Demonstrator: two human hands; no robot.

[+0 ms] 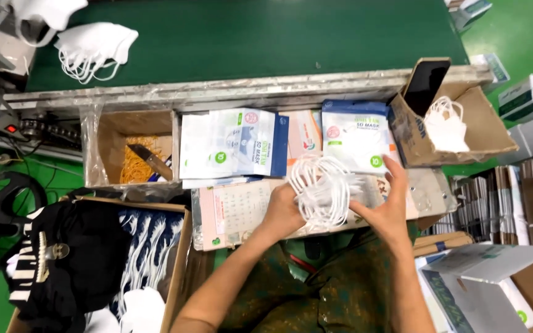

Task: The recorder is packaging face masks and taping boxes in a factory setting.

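Both the left hand [284, 213] and right hand [388, 213] clasp a stack of white masks [323, 188] above the tabletop's [430, 194] near edge, not yet slipped into the empty pouches [356, 139] behind.

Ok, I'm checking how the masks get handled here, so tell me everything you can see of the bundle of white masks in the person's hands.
The bundle of white masks is a stack of soft, fabric-like white pieces with thin white ear loops splaying out on its left and top. It is held just above the worktable, over a printed sheet. The left hand grips its left edge and the right hand cups its right side, fingers up. How many masks it holds cannot be told.
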